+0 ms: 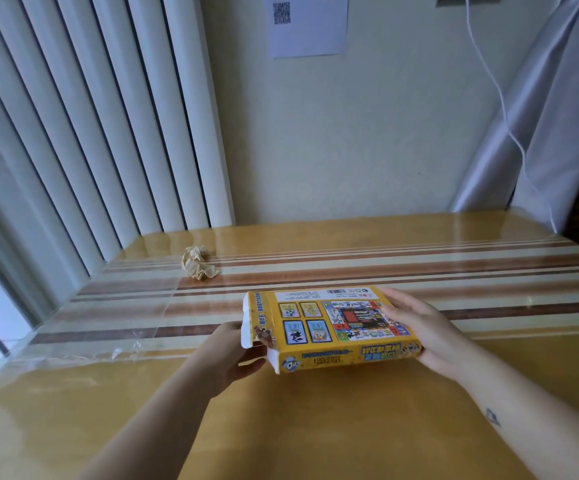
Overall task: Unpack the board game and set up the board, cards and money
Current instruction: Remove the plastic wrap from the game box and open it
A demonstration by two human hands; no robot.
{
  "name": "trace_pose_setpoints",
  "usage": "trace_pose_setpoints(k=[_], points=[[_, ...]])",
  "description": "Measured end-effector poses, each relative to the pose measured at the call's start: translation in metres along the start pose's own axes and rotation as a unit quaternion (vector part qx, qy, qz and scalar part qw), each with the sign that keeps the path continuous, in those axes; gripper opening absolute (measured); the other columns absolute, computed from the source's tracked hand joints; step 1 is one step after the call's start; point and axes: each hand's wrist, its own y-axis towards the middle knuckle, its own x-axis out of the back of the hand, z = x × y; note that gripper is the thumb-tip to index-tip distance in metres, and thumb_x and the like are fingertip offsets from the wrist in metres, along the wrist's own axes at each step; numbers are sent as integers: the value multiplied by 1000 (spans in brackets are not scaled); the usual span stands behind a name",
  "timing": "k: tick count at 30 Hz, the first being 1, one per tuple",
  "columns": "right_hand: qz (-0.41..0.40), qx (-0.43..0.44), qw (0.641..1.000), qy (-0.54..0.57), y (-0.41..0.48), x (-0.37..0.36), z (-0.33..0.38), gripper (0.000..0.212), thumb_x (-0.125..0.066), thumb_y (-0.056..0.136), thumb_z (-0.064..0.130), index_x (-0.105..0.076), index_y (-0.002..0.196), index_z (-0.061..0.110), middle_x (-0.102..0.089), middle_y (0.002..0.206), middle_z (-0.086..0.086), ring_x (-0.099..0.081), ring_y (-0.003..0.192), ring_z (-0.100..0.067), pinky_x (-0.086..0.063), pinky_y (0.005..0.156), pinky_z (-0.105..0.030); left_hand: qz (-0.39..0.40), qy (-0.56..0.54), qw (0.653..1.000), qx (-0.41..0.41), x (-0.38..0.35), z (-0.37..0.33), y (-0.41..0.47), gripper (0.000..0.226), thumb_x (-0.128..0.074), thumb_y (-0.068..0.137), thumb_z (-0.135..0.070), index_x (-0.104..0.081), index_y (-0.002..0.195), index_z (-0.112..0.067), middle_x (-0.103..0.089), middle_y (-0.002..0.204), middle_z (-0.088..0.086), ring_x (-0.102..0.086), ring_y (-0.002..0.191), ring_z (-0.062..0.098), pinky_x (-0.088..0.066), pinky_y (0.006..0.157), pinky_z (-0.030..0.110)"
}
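Note:
A flat yellow board game box (319, 323) is held just above the wooden table (316, 427), its printed back face up. My right hand (423, 336) grips its right end, fingers over the top and thumb beneath. My left hand (227, 358) is at the box's left end, where the white end flap (246, 323) stands open; its fingers are curled under and round that end. The contents of the box are hidden.
A crumpled yellowish paper ball (198, 262) lies at the table's far left. Clear plastic sheeting (83, 348) covers the striped part of the table. White vertical blinds (90, 133) stand on the left, a cable (510, 126) and curtain on the right.

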Motion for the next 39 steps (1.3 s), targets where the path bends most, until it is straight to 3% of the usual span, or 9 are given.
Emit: trace_pose_setpoints(k=[4, 11, 17, 20, 22, 29, 33, 37, 39], points=[[-31, -19, 999, 4, 3, 1, -2, 41, -52, 93, 3, -53, 131, 19, -68, 111, -11, -65, 100, -29, -50, 80, -42, -3, -72, 997, 18, -2, -4, 1, 22, -47, 92, -3, -65, 80, -6, -69, 77, 8, -63, 72, 20, -51, 63, 27], [-28, -34, 999, 10, 5, 3, -1, 33, -50, 93, 1, -61, 113, 25, -71, 104, -11, -68, 90, -27, -54, 62, -34, 25, -143, 987, 71, -4, -1, 3, 23, -47, 92, -3, -63, 75, -8, -67, 68, 7, -60, 70, 18, -52, 57, 27], [-39, -65, 996, 37, 12, 8, -6, 31, -50, 91, -1, -65, 113, 16, -71, 104, -13, -67, 92, -29, -52, 77, -40, 51, -218, 971, 85, -1, -9, 7, 19, -60, 89, -19, -71, 93, -4, -64, 110, 14, -61, 107, 31, -55, 72, 35], [-33, -88, 994, 55, 12, 9, -4, 29, -48, 92, -1, -65, 112, 13, -71, 105, -15, -66, 87, -28, -50, 73, -38, 44, -220, 972, 65, -4, -17, 4, 42, -67, 84, -28, -64, 116, -1, -58, 108, 13, -59, 98, 24, -58, 68, 31], [-25, -101, 992, 71, 12, 9, -2, 28, -46, 93, 0, -64, 110, 12, -70, 104, -15, -65, 86, -28, -48, 72, -36, 26, -198, 979, 36, -9, -25, -3, 38, -68, 83, -34, -65, 107, -4, -61, 102, 12, -60, 88, 19, -55, 59, 27], [-26, -122, 985, 117, 12, 10, -1, 27, -46, 93, 2, -65, 112, 9, -66, 110, -14, -64, 82, -23, -53, 60, -29, -45, -74, 992, -89, -9, -25, -9, 16, -63, 88, -31, -66, 95, -17, -62, 100, -3, -55, 99, 10, -48, 92, 33], [-15, -103, 990, 96, 11, 8, 2, 27, -44, 94, 2, -65, 107, 13, -68, 106, -12, -65, 81, -23, -51, 62, -30, -14, -136, 989, -49, -6, -27, -10, 23, -67, 85, -27, -69, 97, -8, -64, 96, 2, -57, 90, 17, -49, 76, 29], [-32, -90, 993, 73, 14, 14, 4, 29, -46, 93, 1, -65, 109, 15, -70, 105, -12, -68, 75, -23, -54, 54, -28, 29, -237, 971, -25, -7, -23, -12, 18, -59, 87, -14, -67, 74, -5, -62, 73, 8, -58, 58, 17, -50, 53, 25], [-49, -83, 993, 72, 16, 18, 3, 31, -47, 91, 0, -66, 110, 15, -71, 105, -12, -71, 72, -23, -56, 54, -28, 21, -290, 957, -16, -6, -22, -14, 16, -53, 91, -9, -60, 79, 0, -60, 61, 9, -57, 45, 18, -47, 41, 23]])
